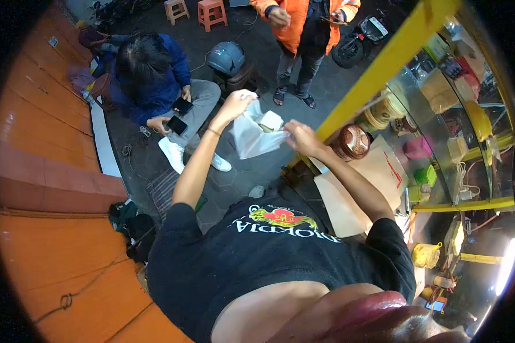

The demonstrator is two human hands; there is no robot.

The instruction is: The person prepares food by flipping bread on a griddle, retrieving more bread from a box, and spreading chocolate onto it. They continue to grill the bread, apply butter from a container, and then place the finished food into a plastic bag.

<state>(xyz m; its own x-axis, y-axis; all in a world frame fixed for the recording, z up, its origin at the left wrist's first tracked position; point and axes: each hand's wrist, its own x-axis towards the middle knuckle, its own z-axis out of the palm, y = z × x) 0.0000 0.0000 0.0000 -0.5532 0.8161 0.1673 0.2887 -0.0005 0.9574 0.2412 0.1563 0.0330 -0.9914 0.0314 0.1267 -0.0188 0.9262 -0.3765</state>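
Between my hands hangs a whitish plastic bag [249, 137], its mouth pulled apart. My left hand [237, 106] grips the bag's upper edge on the left side, fingers closed. On the other side, my right hand [302, 137] pinches the opposite edge. Inside the bag's mouth shows a pale, boxy packet [270, 121]; its contents cannot be made out. Both arms reach forward, and the bag is held in the air above the dark floor.
A seated person [149, 80] on the left holds two phones. Ahead stands a person in an orange jacket [294, 26]. A grey helmet [225, 58] rests near them. To the right, a yellow-framed glass stall [377, 74] holds brown paper sheets [340, 200] and a round container [351, 142].
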